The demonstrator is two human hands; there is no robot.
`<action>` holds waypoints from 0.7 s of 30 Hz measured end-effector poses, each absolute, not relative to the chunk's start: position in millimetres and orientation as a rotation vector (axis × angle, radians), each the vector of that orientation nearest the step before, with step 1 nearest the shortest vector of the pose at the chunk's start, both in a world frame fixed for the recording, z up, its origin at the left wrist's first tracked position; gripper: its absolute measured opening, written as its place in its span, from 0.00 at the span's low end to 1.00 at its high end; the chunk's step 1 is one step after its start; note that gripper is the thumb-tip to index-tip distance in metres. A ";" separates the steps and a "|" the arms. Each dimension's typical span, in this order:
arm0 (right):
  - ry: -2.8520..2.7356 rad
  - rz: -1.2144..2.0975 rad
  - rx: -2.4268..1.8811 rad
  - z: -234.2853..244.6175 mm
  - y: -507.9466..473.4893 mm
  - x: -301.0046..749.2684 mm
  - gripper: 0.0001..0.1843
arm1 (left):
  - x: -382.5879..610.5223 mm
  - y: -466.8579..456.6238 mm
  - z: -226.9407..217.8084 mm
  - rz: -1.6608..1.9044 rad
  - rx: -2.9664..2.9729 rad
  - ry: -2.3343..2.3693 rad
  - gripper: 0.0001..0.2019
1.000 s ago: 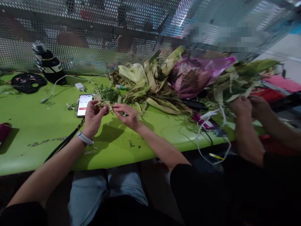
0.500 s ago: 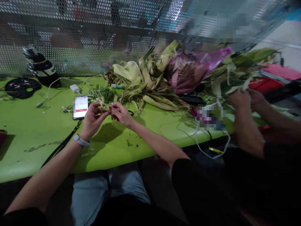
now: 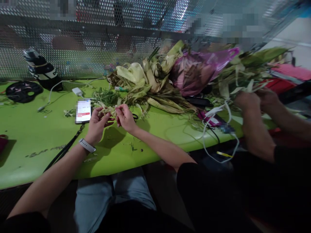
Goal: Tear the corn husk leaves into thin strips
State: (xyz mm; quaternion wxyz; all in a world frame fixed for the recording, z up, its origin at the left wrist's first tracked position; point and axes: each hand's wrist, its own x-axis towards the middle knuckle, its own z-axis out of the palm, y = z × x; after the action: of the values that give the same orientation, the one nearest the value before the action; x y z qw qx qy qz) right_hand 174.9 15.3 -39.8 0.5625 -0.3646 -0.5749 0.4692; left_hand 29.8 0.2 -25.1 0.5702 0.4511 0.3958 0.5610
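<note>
My left hand (image 3: 96,125), with a pale watch on its wrist, curls its thumb and fingers around a small bundle of pale corn husk strips (image 3: 109,110). Pinching the right end of the same bundle is my right hand (image 3: 125,119). The fingers hide part of the bundle, so its exact shape cannot be made out. Just behind my hands lies a heap of thin green shreds (image 3: 105,96). A lit phone (image 3: 83,111) is left of my left hand, and a black ring-shaped handle (image 3: 135,116) shows beside my right hand.
Corn husks (image 3: 152,82) and a pink plastic bag (image 3: 188,72) fill the back of the green table (image 3: 150,145). A black bottle (image 3: 43,69) stands back left. At right, another person's hands (image 3: 251,100) hold husk near a white cable (image 3: 204,139).
My left hand has shifted slightly right and its fingers have spread a little. My right hand has moved slightly, still pinching the husk strips.
</note>
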 end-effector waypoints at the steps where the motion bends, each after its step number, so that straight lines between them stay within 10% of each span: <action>1: -1.339 1.143 -0.848 -40.7 16.6 174.7 0.23 | 30.6 -0.1 -25.2 1.311 1.034 0.924 0.20; 21: -1.342 1.484 -0.833 -39.2 8.8 168.4 0.18 | 33.6 5.2 -45.8 1.445 1.215 0.970 0.18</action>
State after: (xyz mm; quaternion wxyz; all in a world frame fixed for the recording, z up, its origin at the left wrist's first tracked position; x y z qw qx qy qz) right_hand 168.4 8.8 -39.2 0.4680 -0.3397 -0.5473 0.6050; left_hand 33.6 5.2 -45.8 0.4877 0.4998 0.3990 0.5942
